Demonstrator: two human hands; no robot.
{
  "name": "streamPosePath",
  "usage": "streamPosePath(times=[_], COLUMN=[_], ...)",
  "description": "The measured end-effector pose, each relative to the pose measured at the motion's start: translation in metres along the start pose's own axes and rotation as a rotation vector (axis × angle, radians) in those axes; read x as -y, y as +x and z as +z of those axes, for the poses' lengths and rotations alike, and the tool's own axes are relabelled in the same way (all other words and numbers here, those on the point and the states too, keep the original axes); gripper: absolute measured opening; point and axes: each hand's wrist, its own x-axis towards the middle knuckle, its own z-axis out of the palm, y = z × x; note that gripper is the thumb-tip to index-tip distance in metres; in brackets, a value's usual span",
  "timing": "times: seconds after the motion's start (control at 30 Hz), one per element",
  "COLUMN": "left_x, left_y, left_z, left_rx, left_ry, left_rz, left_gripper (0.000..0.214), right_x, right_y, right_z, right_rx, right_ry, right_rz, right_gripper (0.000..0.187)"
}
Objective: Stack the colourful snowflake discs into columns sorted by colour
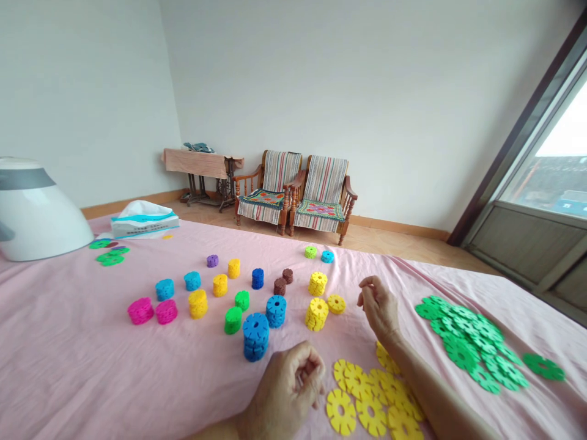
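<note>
My left hand (293, 385) hovers at the front, its fingers curled in toward the thumb with no disc visible in them. Just left of it stands a tall stack of blue notched discs (255, 337), and to its right lie loose yellow flower-shaped discs (360, 391). My right hand (380, 308) is raised over the cloth, fingers loosely bent and apart, nothing seen in them. Nearest to it is a low yellow disc (336, 304) beside a yellow stack (316, 314). Another yellow stack (318, 283) stands behind. My right forearm partly covers the loose yellow discs.
A pink cloth (137, 379) covers the table. Short stacks in several colours, such as pink (140, 311) and green (233, 320), stand left. A green disc pile (472, 342) lies right. A white kettle (41, 214) and tissue box (145, 221) stand far left; chairs (321, 189) are beyond.
</note>
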Motion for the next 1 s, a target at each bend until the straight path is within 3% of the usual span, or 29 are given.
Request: streamPosePath(times=[0.1,0.23,0.33,0.47,0.63,0.77,1.0], left_x=[-0.004,-0.008,-0.01,-0.016,-0.021,-0.02,-0.009], left_y=[-0.005,-0.007,-0.005,-0.005,-0.006,-0.003,-0.001], left_z=[0.002,0.007,0.009,0.01,0.009,0.009,0.012], left_rx=[0.05,0.185,0.237,0.212,0.239,0.265,0.214], left_ry=[0.231,0.464,0.532,0.522,0.53,0.551,0.606], left_rz=[0.162,0.255,0.228,0.201,0.185,0.185,0.252], left_gripper=[0.007,0.039,0.045,0.044,0.056,0.055,0.045], right_x=[-0.016,-0.028,-0.026,-0.018,0.004,0.027,0.036], right_y=[0.008,0.012,0.011,0.007,-0.005,-0.015,-0.022], right_z=[-0.005,-0.006,-0.005,-0.003,-0.005,-0.006,-0.001], right_rx=[-0.091,-0.065,-0.044,0.008,0.181,0.32,0.395], right_ry=[0.004,0.019,0.039,0.109,0.275,0.2,0.141], right_rz=[0.112,0.215,0.21,0.153,-0.077,-0.203,-0.208], right_gripper=[0.016,0.019,0.019,0.017,0.018,0.017,0.015])
